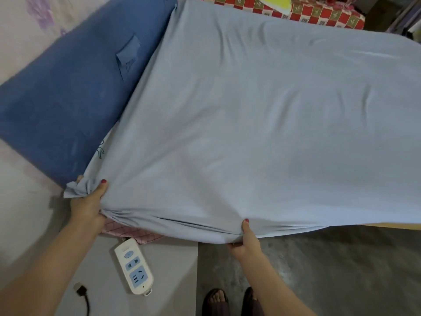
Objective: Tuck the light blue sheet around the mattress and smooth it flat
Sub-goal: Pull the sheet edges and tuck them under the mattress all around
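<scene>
At the near edge of the mattress, our left hand (pixel 87 205) clutches the bunched corner of the light blue sheet (pixel 262 124) while our right hand (pixel 247 241) grips its hem.

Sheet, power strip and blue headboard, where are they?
sheet (pixel 262 124), head view, middle of its flat top.
power strip (pixel 134 266), head view, middle of its white body.
headboard (pixel 68 99), head view, centre of its dark blue face.

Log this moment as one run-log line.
step: tucking near corner | left hand: gripping bunched light blue sheet corner | right hand: pinching sheet edge | wrinkles remain
</scene>
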